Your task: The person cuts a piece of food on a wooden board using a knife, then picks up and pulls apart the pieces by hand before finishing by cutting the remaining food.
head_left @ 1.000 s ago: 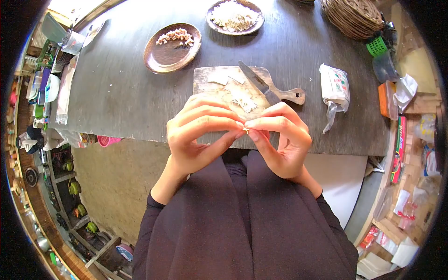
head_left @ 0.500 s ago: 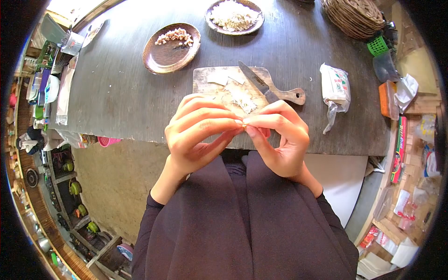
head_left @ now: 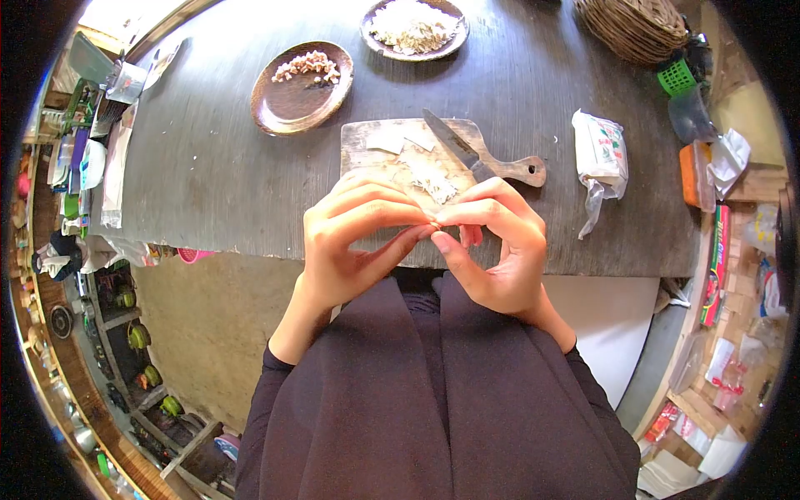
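Observation:
My left hand (head_left: 350, 233) and my right hand (head_left: 500, 242) meet fingertip to fingertip just over the table's front edge. Both are closed in a pinch around something tiny that I cannot make out. Beyond the fingers lies a wooden cutting board (head_left: 367, 158) with its handle to the right. Thin pale shreds (head_left: 433, 183) are heaped on it, and flat white pieces (head_left: 386, 143) rest toward its back. A knife (head_left: 454, 140) lies slanted across the board, its dark handle running down toward my right hand, which hides the end.
A brown plate (head_left: 287, 115) with small chopped pinkish pieces (head_left: 308, 67) stands at the back left. Behind the board is a second plate (head_left: 367, 43) piled with pale shavings (head_left: 414, 25). A white plastic packet (head_left: 600, 154) lies right. A wicker basket (head_left: 633, 29) occupies the far right corner.
The fingertips of both hands have shifted slightly against each other, still pinched together. The yellowish speck seen between them earlier is less visible now. Board, knife and plates stay put.

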`<action>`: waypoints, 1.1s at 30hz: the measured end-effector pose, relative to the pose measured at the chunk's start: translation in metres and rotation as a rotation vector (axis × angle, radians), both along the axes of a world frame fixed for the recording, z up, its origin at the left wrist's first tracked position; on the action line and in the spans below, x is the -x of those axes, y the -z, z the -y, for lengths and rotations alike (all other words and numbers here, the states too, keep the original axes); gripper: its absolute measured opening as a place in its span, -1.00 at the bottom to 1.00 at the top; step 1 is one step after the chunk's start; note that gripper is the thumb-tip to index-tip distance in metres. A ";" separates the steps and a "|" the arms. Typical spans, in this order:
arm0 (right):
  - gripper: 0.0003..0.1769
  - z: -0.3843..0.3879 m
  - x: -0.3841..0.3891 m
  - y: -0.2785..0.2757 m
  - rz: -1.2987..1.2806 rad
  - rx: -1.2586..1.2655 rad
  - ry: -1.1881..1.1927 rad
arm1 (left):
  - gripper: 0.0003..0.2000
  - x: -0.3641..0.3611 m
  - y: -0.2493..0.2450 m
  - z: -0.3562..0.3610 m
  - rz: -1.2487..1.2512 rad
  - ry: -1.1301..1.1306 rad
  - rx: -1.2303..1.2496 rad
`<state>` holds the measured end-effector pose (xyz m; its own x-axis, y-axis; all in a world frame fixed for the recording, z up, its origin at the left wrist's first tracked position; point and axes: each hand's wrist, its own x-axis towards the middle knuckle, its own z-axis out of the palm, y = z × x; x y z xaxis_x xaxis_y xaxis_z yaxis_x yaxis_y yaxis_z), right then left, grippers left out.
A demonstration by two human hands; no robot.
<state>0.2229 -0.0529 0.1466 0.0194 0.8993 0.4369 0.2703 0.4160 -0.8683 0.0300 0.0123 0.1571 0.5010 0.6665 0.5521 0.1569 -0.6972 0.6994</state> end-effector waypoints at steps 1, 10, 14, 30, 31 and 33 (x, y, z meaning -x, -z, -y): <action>-0.81 0.000 0.000 0.001 0.006 0.001 0.006 | -0.77 0.000 0.000 0.000 0.004 0.011 0.032; -0.81 -0.006 0.000 0.010 -0.027 -0.030 0.078 | -0.78 -0.004 0.004 -0.004 -0.019 -0.001 0.017; -0.82 -0.006 0.001 0.011 -0.017 -0.023 0.097 | -0.79 -0.005 0.006 -0.005 -0.027 -0.013 0.015; -0.85 -0.016 0.024 0.028 -0.230 -0.007 0.082 | -0.89 0.010 0.036 0.000 0.204 0.015 0.531; -0.86 -0.016 0.026 0.030 -0.236 0.025 0.092 | -0.89 0.013 0.039 -0.001 0.193 0.007 0.520; -0.87 -0.019 0.032 0.036 -0.239 0.046 0.105 | -0.89 0.021 0.046 -0.006 0.183 0.003 0.498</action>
